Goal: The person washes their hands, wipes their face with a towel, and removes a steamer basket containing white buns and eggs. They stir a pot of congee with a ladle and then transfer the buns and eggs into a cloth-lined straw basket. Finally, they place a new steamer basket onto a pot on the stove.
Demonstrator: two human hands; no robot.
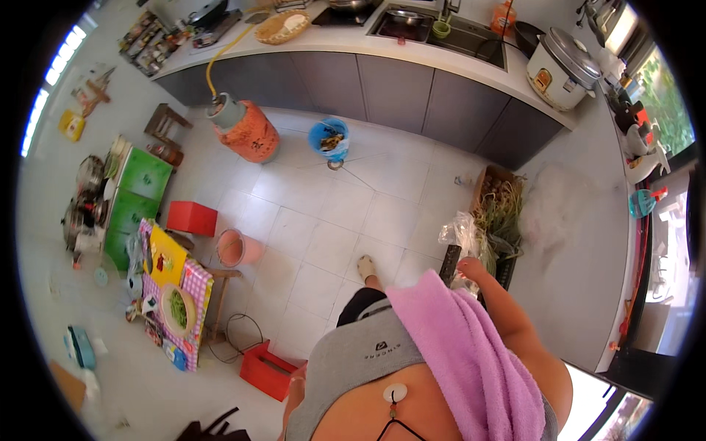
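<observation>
- My right hand (471,269) is out low beside my hip, fingers curled at the top of a dark flat crate (450,266); I can't tell whether they actually grip it.
- The crate stands on edge on the tiled floor (331,213), its long axis running up and down in view, top edge toward my hand, leaning against the heap beside it, I judge.
- Touching the hand is a clear plastic bag (460,231), and just past it a wooden box (491,176) full of greens and roots (501,213), parked against the grey cabinets (412,92), probably to keep the walkway open.
- My left hand isn't showing; only the arm at the lower edge.
- A pink towel (471,353) hangs over my right shoulder.
- Farther off: a blue bucket (329,140) and an orange gas cylinder (246,131).
</observation>
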